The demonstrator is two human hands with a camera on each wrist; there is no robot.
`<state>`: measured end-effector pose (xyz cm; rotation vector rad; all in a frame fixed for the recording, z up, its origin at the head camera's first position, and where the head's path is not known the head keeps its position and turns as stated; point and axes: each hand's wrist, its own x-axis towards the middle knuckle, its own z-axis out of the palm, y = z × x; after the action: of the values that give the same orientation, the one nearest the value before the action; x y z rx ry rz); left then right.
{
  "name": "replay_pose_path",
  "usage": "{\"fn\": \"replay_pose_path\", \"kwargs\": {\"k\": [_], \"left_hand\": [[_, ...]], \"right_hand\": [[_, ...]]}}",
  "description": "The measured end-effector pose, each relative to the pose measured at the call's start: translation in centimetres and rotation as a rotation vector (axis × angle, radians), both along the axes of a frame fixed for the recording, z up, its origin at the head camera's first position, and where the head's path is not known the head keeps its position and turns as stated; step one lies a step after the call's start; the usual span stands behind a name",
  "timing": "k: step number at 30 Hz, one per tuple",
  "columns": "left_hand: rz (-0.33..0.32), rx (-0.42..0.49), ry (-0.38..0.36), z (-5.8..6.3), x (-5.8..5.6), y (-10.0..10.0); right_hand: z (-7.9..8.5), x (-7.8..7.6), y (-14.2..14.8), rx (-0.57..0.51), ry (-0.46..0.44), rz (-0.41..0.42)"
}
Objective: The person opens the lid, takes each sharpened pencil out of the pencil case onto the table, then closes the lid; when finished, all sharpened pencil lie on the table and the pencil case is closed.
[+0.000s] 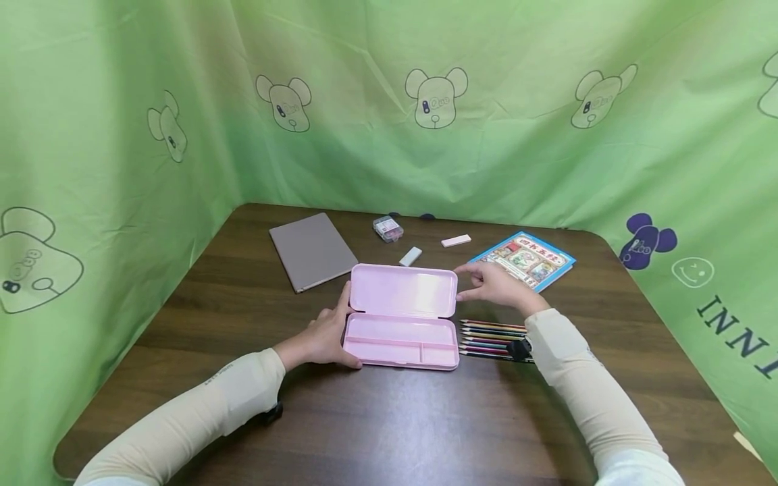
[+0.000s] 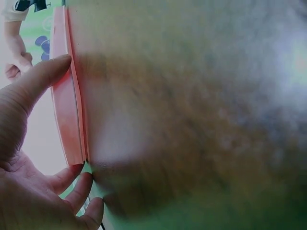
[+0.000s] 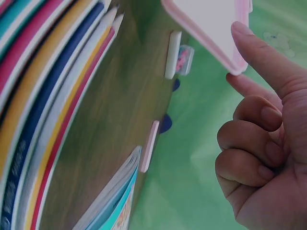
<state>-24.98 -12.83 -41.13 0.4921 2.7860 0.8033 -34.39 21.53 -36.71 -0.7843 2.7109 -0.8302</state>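
Observation:
A pink pencil case [image 1: 383, 328] lies on the table with its lid [image 1: 401, 290] swung up and back. Its compartments hold nothing. My left hand [image 1: 319, 337] grips the case's left end, the thumb at the front edge and the fingers towards the back; the left wrist view shows that thumb pressed on the case's side [image 2: 67, 110]. My right hand [image 1: 495, 283] pinches the lid's right upper corner between thumb and index finger. In the right wrist view its other fingers are curled in, near the lid [image 3: 206, 24]. Several colored pencils [image 1: 489, 337] lie in a row right of the case.
Behind the case are a grey notebook [image 1: 313, 251], a small clear box [image 1: 387, 229], a white eraser-like block [image 1: 410, 256] and a pale pink block [image 1: 456, 240]. A blue-edged book [image 1: 527, 256] lies beyond the right hand. Green curtains [image 1: 365, 135] enclose the table.

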Motion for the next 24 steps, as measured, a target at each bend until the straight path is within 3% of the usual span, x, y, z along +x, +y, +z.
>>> {"fn": "replay_pose_path", "kwargs": {"k": [18, 24], "left_hand": [[0.051, 0.000, -0.013, -0.2, 0.1, 0.1], [0.058, 0.006, 0.022, -0.2, 0.1, 0.2]], "right_hand": [[0.4, 3.5, 0.1, -0.116, 0.094, -0.027], [0.1, 4.2, 0.1, -0.185, 0.130, 0.051]]}}
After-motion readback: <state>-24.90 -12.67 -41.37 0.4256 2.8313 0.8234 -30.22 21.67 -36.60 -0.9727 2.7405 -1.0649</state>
